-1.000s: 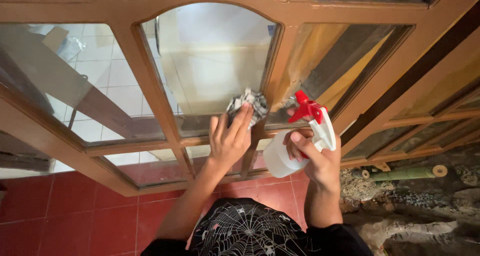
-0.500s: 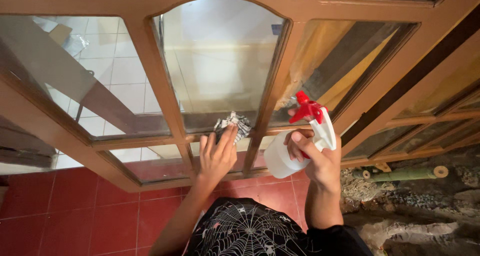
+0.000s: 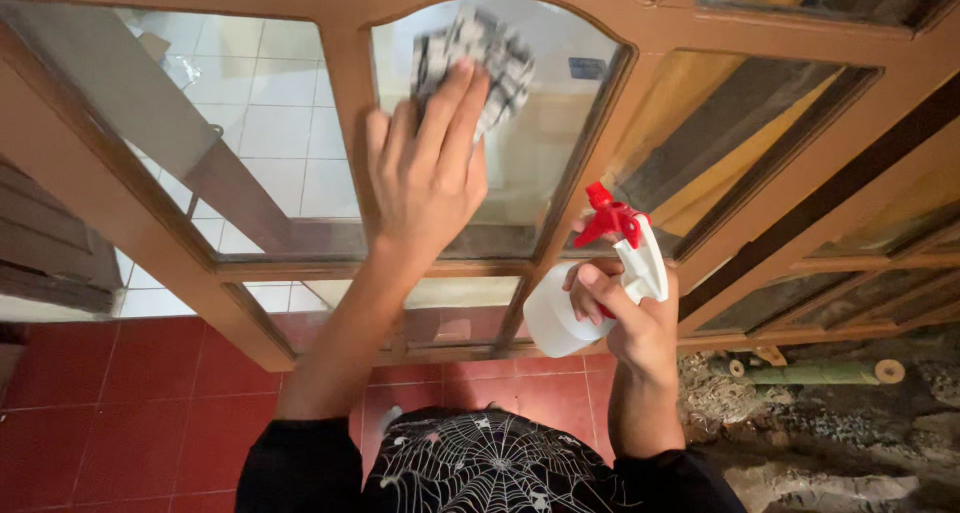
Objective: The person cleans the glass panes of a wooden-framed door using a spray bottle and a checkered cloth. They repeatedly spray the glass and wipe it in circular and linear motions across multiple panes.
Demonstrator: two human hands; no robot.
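You face a wooden window frame (image 3: 350,83), brown, with an arched centre pane (image 3: 560,133) and slanted side panes. Through the left glass (image 3: 250,123) you see pale square tiles and a grey slanting beam (image 3: 170,133). Below you, red floor tiles (image 3: 130,413). To your right, rough stony ground (image 3: 830,443) and a green bamboo length (image 3: 810,373) lying by the frame. Light is soft and even
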